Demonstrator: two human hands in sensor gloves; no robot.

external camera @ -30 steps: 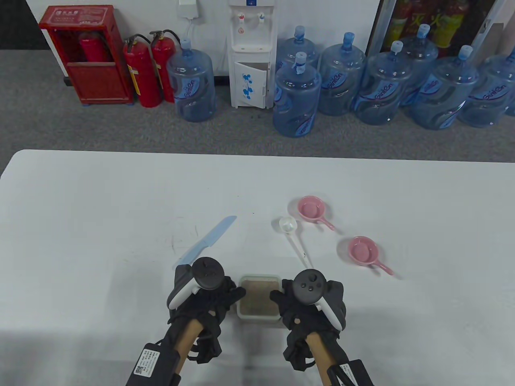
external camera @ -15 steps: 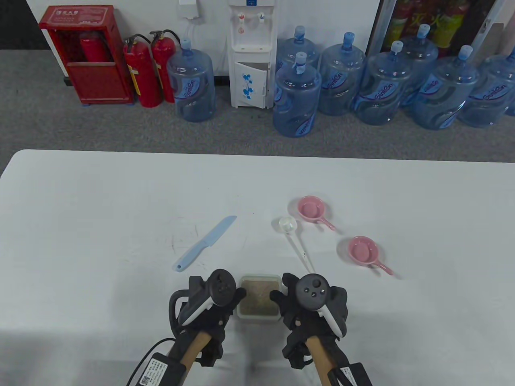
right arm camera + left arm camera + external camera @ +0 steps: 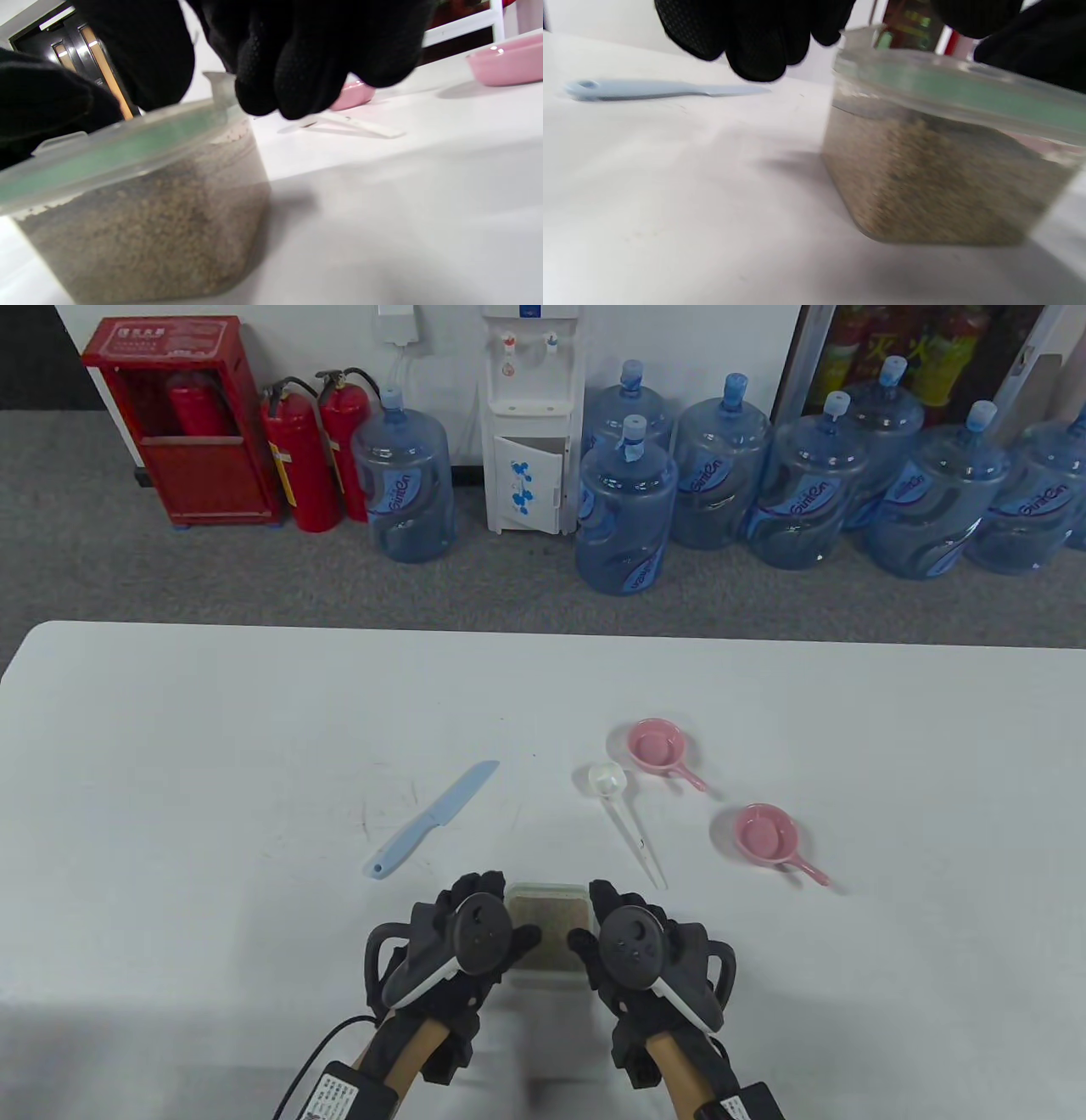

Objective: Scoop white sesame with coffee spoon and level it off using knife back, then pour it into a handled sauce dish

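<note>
Two gloved hands flank a clear lidded container [image 3: 547, 931] of sesame at the near edge of the white table [image 3: 212, 746]. The left hand [image 3: 462, 946] and right hand [image 3: 632, 954] both curl their fingers over the lid's edges, gripping it from either side; the green-sealed lid [image 3: 950, 89] is still on. Just beyond, the pale blue knife [image 3: 433, 819] lies to the left and the white coffee spoon [image 3: 624, 819] to the right, both untouched. Two pink handled sauce dishes [image 3: 657, 748] [image 3: 768, 836] sit farther right. Along the wall, the water jugs [image 3: 403, 487] carry slanted lettering that looks like "SiniOn"; the tag on the left wrist cable [image 3: 327, 1094] is too small to read.
</note>
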